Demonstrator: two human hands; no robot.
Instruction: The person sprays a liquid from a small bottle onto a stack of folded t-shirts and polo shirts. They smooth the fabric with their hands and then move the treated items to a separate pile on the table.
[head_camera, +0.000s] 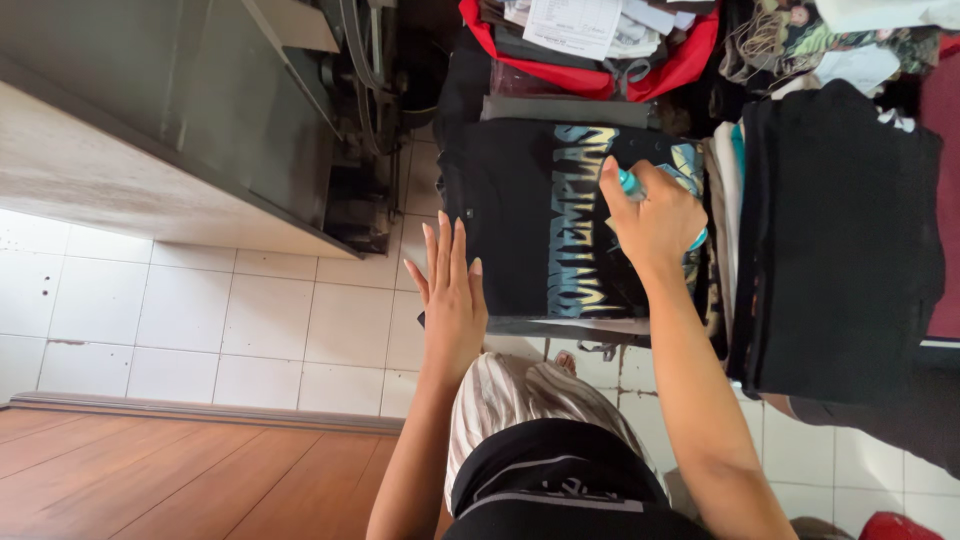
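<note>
The left hand (452, 290) lies flat, fingers together and straight, on the near edge of a folded black cotton T-shirt with a pale printed design (545, 225). This shirt tops a pile on the white tiled floor (250, 320). The right hand (655, 225) is curled around what seems to be a small teal marker (631, 184), resting on the shirt's print. A taller stack of folded black garments (845, 250) stands just beside it.

A folded black T-shirt (520, 220) with a pale printed design lies flat on top of a stack of folded clothes, its print partly covered, while a teal-tipped pen (632, 184) sticks up over the shirt's far half.
</note>
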